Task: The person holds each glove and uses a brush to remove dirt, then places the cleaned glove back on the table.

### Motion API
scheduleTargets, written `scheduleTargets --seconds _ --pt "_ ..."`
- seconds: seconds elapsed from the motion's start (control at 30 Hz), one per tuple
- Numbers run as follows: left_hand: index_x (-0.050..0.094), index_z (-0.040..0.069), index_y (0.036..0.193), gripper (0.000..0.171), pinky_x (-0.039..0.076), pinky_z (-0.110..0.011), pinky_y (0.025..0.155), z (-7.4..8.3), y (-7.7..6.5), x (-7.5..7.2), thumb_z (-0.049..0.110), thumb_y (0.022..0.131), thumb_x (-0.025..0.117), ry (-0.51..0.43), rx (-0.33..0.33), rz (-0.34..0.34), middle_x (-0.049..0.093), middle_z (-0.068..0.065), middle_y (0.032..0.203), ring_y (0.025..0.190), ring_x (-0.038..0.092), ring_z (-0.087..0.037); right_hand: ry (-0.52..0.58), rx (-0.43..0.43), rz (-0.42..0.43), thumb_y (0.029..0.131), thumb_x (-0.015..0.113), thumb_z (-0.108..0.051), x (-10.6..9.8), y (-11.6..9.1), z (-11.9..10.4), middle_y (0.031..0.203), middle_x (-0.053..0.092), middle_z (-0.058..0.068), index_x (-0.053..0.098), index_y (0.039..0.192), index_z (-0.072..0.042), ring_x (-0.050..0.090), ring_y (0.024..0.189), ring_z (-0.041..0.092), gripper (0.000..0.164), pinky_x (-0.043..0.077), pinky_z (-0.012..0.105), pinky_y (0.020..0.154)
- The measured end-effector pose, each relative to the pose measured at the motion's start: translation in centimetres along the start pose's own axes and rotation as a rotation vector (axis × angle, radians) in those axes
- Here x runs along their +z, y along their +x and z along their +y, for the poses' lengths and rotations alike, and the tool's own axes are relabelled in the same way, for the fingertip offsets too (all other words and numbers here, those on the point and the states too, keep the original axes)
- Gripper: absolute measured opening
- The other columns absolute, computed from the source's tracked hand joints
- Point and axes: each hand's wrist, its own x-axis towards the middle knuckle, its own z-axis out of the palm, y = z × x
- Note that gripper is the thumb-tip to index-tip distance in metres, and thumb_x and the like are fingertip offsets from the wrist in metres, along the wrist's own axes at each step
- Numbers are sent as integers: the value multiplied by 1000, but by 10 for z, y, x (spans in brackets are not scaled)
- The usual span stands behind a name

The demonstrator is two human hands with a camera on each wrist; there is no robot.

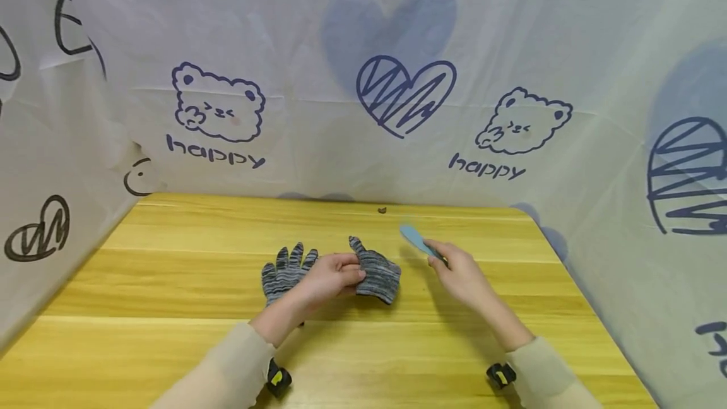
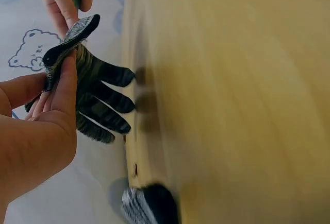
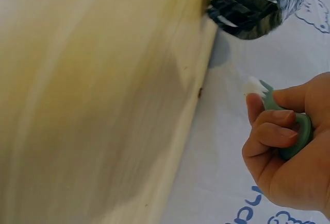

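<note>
My left hand (image 1: 335,276) pinches the cuff edge of a grey-and-black striped knit glove (image 1: 378,275) between thumb and fingers, holding it above the table. In the left wrist view this glove (image 2: 103,95) hangs with its dark-coated fingers downward. A matching glove (image 1: 281,275) lies to the left, fingers spread away from me, partly covered by my left hand and forearm. To the right, my right hand (image 1: 462,273) grips a slim green tool (image 1: 416,238) with a pale, flat end pointing at the far left. Its curved green handle (image 3: 304,134) shows among my curled fingers; its exact kind is unclear.
The wooden table (image 1: 187,346) has a small brown object (image 1: 382,210) near its far edge. A white cloth (image 1: 307,125) with hearts and bear drawings rises behind the table and on both sides. Dark devices, one of them a wrist camera (image 1: 278,379), sit at both wrists.
</note>
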Motion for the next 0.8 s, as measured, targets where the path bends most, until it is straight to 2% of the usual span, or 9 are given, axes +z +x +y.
scheduleTargets --seconds 0.07,0.2,0.3,0.4,0.47,0.57,0.63,0.7,0.8 --pt "44 -18 144 47 54 -47 103 -1 -4 -4 7 106 56 34 -3 -11 48 -36 146 131 55 -41 -30 11 -33 109 53 -11 0 0 3 135 62 26 51 151 1 62 91 27 43 50 38 70" --pt "56 -15 134 40 57 -43 96 -2 -12 -14 13 106 59 121 -8 8 61 -27 129 116 63 -34 -91 19 -94 110 51 -10 0 0 9 144 56 29 51 150 4 60 124 41 42 53 53 97" --pt "54 -9 145 47 57 -44 99 -4 -17 -21 16 106 60 136 -36 30 60 -25 141 122 65 -36 -111 32 -150 110 51 -9 -1 -1 12 147 54 28 52 149 5 52 135 45 42 48 59 106" --pt "57 -8 142 44 59 -43 96 -6 -17 -24 16 106 61 127 -58 32 65 -23 134 114 69 -33 -137 54 -188 109 52 -9 -4 -3 15 147 54 28 52 148 5 53 134 45 42 51 56 102" --pt "61 -9 136 39 61 -41 91 -6 -17 -25 15 106 62 138 -67 35 70 -20 123 106 71 -30 -143 72 -207 109 52 -9 -6 -5 17 148 53 28 52 149 5 62 118 42 43 53 51 90" --pt "69 -7 124 29 63 -38 83 -6 -18 -27 14 105 63 180 -70 29 75 -13 108 96 74 -25 -153 83 -219 109 52 -11 -7 -7 19 149 53 28 52 149 4 64 101 32 43 50 44 81" --pt "72 -5 115 23 63 -37 79 -6 -19 -29 14 105 64 212 -68 15 76 -11 99 90 75 -24 -151 88 -222 109 51 -11 -7 -8 21 150 52 28 52 150 3 61 96 29 43 47 43 79" --pt "74 -3 110 21 64 -37 76 -7 -20 -31 15 105 63 244 -64 -4 76 -9 94 87 75 -24 -165 72 -217 109 51 -11 -6 -9 23 149 54 27 53 149 2 61 108 30 42 49 44 87" --pt "74 -1 105 20 64 -37 75 -9 -24 -33 15 105 63 280 -73 -36 76 -9 90 82 75 -24 -172 53 -213 108 51 -8 -3 -10 26 144 57 28 54 149 2 63 96 30 42 51 42 79"
